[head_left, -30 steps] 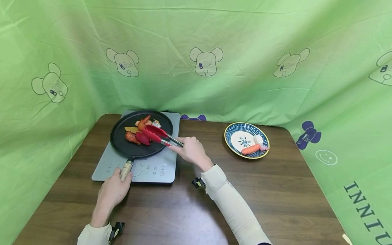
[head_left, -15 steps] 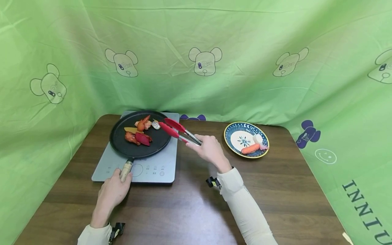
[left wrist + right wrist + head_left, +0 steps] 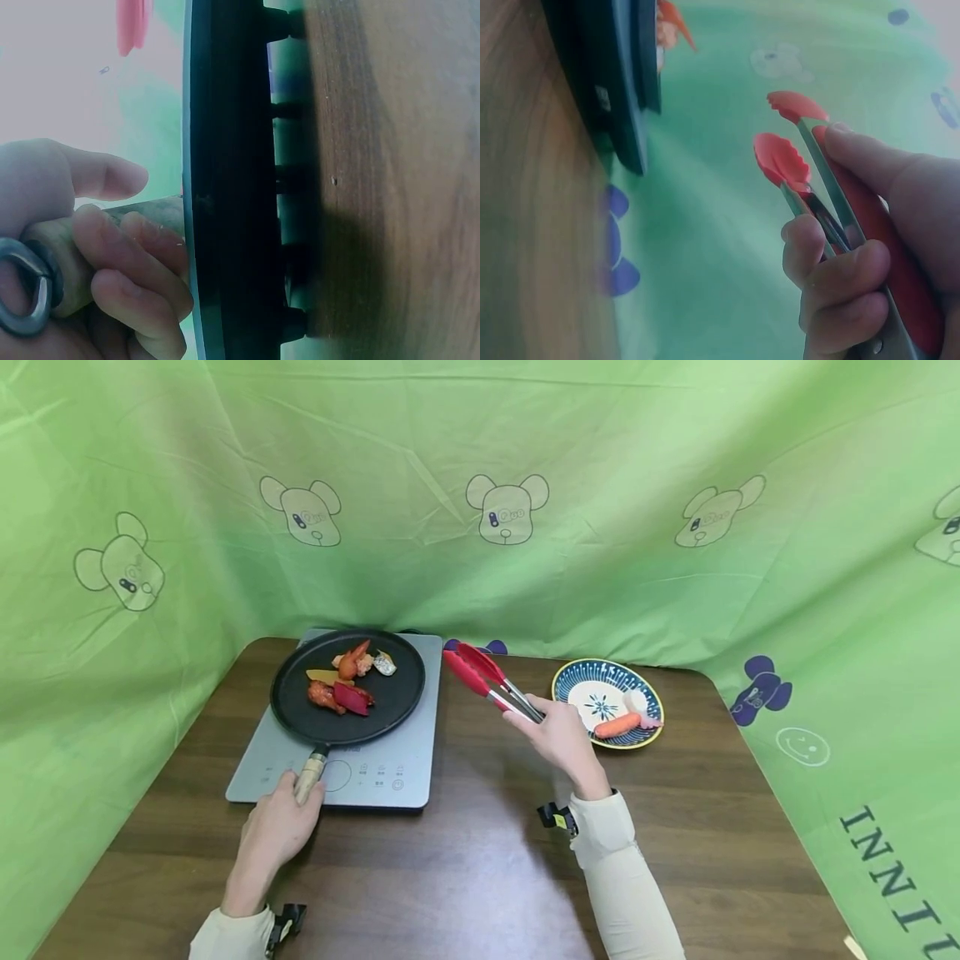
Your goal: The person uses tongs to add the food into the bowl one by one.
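My left hand [image 3: 279, 820] grips the pale handle [image 3: 309, 777] of a flat black frying pan [image 3: 300, 714]; in the left wrist view its fingers curl round that handle. Several pieces of food lie in the pan, among them a dark red slice [image 3: 350, 698], a glazed brown piece [image 3: 323, 696] and a yellow strip [image 3: 324, 677]. Over the table between pan and plate, my right hand [image 3: 561, 739] holds red-tipped metal tongs [image 3: 832, 202]. The tong tips stand apart with nothing between them. Close to the right hand is a blue-patterned plate [image 3: 581, 695] bearing an orange sausage-like piece [image 3: 617, 725].
Under the pan sits a light grey induction cooktop [image 3: 416, 760], its touch controls facing me. A white round piece [image 3: 635, 700] lies on the plate beside the orange one. Behind the brown wooden table [image 3: 480, 877] hangs a green cloth [image 3: 405, 460].
The right hand has drawn the tongs out of the pan and moved them right, toward the plate. A silvery piece has come into full view in the pan. The left hand keeps its place.
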### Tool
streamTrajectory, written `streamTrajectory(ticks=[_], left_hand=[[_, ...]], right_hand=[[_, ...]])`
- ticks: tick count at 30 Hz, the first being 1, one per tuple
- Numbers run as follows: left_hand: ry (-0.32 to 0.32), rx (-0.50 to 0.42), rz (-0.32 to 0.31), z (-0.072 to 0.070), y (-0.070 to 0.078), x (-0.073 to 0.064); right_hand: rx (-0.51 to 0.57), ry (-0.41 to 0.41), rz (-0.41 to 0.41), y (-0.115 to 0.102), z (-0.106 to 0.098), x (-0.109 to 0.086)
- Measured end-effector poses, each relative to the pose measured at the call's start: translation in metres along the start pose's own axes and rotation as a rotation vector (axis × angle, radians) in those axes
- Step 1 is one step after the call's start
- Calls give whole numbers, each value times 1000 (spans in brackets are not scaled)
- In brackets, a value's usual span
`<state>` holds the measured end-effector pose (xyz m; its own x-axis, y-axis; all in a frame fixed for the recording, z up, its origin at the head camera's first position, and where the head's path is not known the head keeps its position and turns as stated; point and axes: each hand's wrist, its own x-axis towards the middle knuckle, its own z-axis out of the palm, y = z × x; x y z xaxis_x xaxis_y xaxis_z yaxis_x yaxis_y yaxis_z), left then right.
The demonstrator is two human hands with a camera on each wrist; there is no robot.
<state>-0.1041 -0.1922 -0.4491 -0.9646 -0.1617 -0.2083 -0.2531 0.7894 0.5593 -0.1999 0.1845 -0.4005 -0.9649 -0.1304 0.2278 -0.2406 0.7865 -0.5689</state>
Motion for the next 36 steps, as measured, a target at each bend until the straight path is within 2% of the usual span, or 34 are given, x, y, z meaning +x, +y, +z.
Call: streamTrajectory(ticks=[7,14,23,30,36], left_hand=[[1,2,3,2,0,0],[6,15,20,0,0,0],[-2,12,22,0,2,3],[-7,13,12,-2,0,3],[-8,1,4,-1,-2,3]], right_hand=[[-14,30,27,17,-13,-3],[-9,40,97,33,-25,-7],[-69,96,109,57,-41,-14],[-105,53,210,70,-53,-20],[-155,69,244,78,-68,-25]])
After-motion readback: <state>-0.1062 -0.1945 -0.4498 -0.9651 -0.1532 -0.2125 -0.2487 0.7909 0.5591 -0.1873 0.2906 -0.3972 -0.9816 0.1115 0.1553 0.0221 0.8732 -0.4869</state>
